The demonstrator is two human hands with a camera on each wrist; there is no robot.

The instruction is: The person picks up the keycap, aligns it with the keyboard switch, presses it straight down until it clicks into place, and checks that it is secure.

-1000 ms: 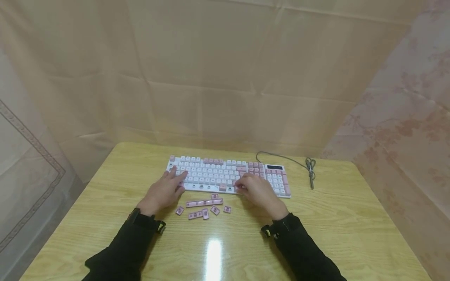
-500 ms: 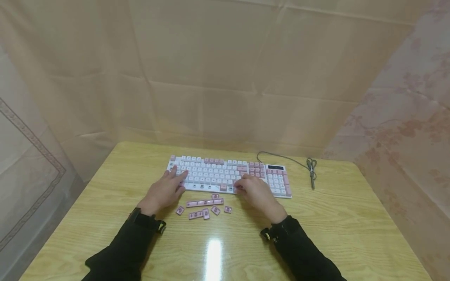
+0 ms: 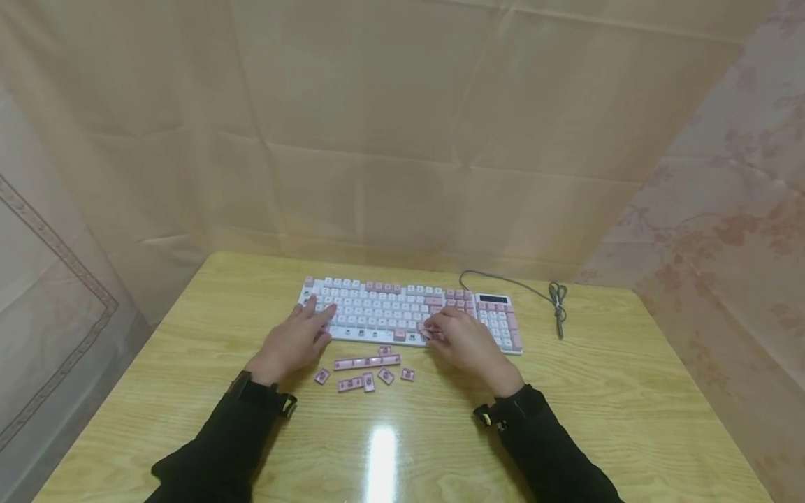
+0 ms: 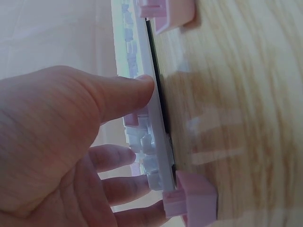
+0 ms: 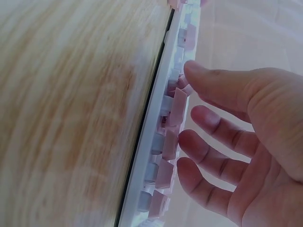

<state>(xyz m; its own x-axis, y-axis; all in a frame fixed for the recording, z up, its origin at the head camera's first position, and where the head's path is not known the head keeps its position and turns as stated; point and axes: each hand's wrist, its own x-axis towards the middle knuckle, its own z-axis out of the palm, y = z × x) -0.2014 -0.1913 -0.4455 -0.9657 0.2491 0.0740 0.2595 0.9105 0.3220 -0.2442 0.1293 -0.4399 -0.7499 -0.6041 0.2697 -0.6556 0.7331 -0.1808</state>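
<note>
A white and pink keyboard (image 3: 377, 305) lies on the wooden table in the head view. My left hand (image 3: 292, 347) rests on its left end with the fingers spread; in the left wrist view the thumb (image 4: 135, 92) lies along the front edge. My right hand (image 3: 468, 342) is low over the right part of the keyboard's front edge. Between its thumb and forefinger it pinches a small pink keycap (image 5: 185, 83), mostly hidden by the fingers. The other fingers of that hand are bent beside the keys. Several bare switches show along the bottom row.
Several loose pink keycaps lie in front of the keyboard, including a long spacebar (image 3: 367, 362) and a small keycap (image 3: 407, 375). A bundled grey cable (image 3: 557, 300) lies at the back right. A beige curtain (image 3: 402, 140) hangs behind the table (image 3: 629, 391).
My right hand has shifted slightly right and back from the keyboard's front row, and a pink keycap now shows at its fingertips. The left hand has stayed in place.
</note>
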